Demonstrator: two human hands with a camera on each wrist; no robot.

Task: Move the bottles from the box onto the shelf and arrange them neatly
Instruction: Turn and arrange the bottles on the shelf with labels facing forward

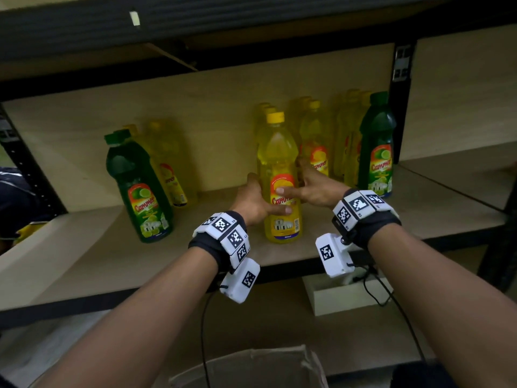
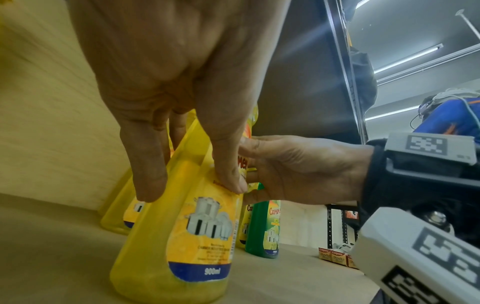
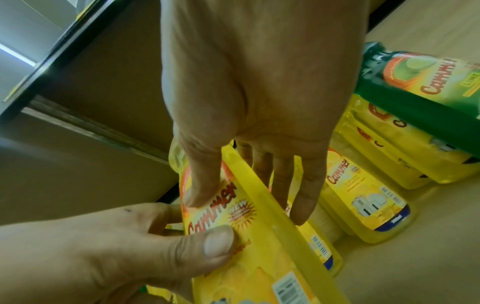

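A yellow bottle (image 1: 279,161) with a yellow cap stands upright on the wooden shelf (image 1: 112,261), in front of a row of like bottles. My left hand (image 1: 254,197) grips its left side, thumb across the label. My right hand (image 1: 310,186) grips its right side, thumb on the label too. The left wrist view has the left hand (image 2: 182,82) reaching down the yellow bottle (image 2: 182,236), with the right hand (image 2: 298,170) beside it. In the right wrist view the right hand (image 3: 259,82) and left hand (image 3: 103,246) pinch the same yellow bottle (image 3: 259,257).
A green bottle (image 1: 140,189) stands at the left with yellow ones (image 1: 167,163) behind it. More yellow rows (image 1: 313,135) and another green bottle (image 1: 377,147) stand at the right by a black upright (image 1: 400,107). An open cardboard box (image 1: 251,365) lies below. Bare shelf shows at the front left.
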